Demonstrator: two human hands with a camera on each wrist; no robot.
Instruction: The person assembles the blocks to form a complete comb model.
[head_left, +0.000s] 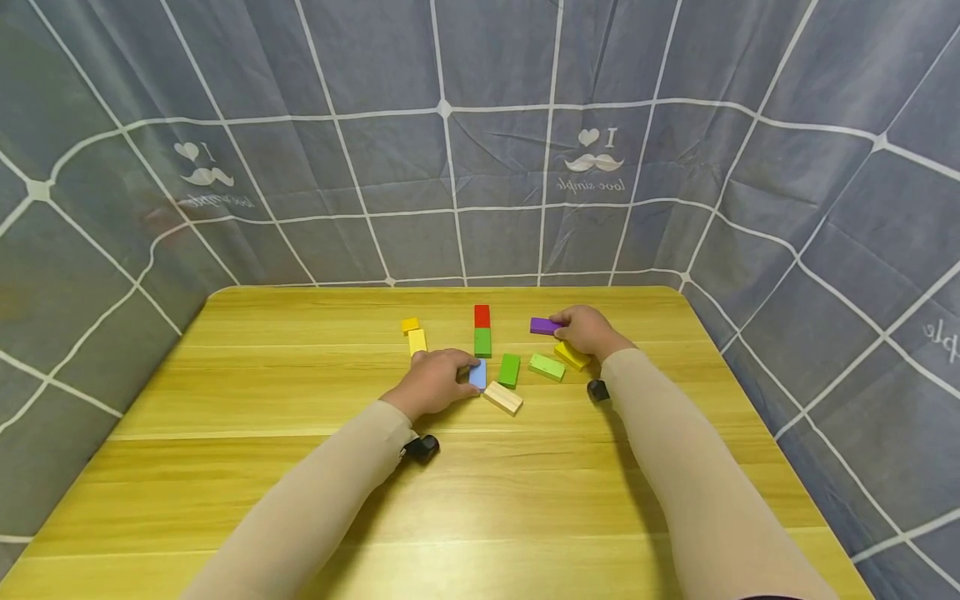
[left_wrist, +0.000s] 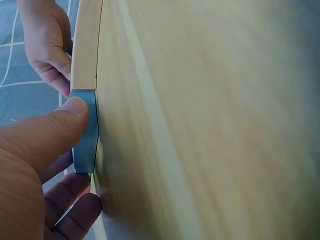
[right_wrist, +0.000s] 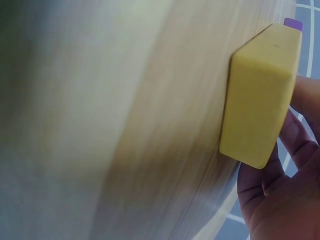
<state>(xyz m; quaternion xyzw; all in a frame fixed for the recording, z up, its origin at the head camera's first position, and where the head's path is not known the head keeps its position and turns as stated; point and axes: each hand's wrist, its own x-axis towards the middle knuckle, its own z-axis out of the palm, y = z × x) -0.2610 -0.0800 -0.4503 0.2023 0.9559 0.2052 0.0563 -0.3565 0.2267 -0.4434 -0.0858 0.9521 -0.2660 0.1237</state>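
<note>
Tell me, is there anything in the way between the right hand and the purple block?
No, nothing visible is: the right hand already pinches one end of the purple block. The nearby yellow block lies on the side closer to the person, not in between.

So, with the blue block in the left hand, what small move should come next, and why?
Probably the left hand should nudge the blue block slightly rightward: in the head view, red block and green block form a straight line, while the blue one, just nearer, looks a little left of it.
</note>
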